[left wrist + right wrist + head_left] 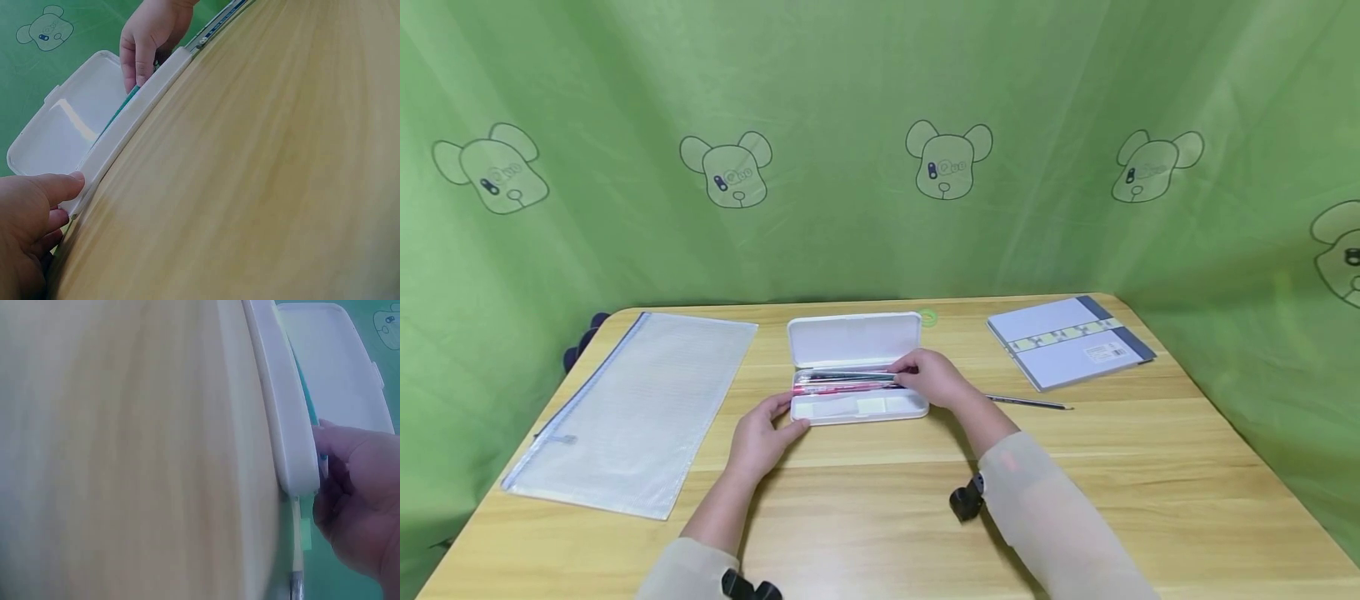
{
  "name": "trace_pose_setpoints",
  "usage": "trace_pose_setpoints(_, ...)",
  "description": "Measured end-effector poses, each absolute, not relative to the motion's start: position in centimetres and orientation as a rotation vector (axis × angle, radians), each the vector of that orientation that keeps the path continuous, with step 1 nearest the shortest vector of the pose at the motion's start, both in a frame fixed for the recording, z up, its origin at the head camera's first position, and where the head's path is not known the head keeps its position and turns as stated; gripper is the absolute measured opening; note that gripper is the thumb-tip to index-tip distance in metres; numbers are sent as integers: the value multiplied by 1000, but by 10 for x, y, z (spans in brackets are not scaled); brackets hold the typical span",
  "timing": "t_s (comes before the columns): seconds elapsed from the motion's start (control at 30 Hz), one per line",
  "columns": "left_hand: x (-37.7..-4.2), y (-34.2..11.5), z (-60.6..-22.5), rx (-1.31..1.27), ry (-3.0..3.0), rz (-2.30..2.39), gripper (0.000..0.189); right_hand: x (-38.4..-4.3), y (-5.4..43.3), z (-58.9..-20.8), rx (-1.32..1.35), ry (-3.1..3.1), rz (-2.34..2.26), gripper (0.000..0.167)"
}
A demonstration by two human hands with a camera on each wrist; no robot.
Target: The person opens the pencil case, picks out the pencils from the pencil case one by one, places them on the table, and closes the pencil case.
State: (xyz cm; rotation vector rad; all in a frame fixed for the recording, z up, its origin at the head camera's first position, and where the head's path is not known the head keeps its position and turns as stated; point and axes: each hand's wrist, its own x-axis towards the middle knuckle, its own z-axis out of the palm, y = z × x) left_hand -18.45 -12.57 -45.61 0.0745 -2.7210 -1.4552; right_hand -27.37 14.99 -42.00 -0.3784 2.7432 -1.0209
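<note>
A white pencil case (853, 340) lies on the table with its lid standing up at the back, several pens and pencils lined up inside. My left hand (760, 437) grips the case's left end, thumb on the front wall (119, 140) and fingers round the side. At the other end my right hand (934, 377) reaches in from the right. Between its thumb and fingers it pinches a teal pencil (305, 384), which lies along the inside of the case. Some red-marked pens (842, 387) sit just in front of the teal pencil.
To the right of the case lies a dark pencil (1028, 403). Farther right is a grey notebook (1060, 321) with a patterned band. A translucent zip pouch (640, 417) lies flat at left. A small green ring (928, 317) is near the back edge, before a green curtain (850, 250).
</note>
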Motion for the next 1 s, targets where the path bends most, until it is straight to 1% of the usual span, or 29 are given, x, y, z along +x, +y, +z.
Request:
trace_pose_setpoints(0.5, -184, -125, -455, 95, -2727, -1478, 55, -261, 196, -403, -365, 2697, -1162, 24)
trace_pose_setpoints(0.73, -184, -126, -456, 84, -2722, -1466, 55, -249, 225, -396, -430, 2766, -1090, 25)
trace_pose_setpoints(1.0, -183, -127, -455, 78, -2717, -1487, 55, -234, 266, -391, -434, 2865, -1008, 25)
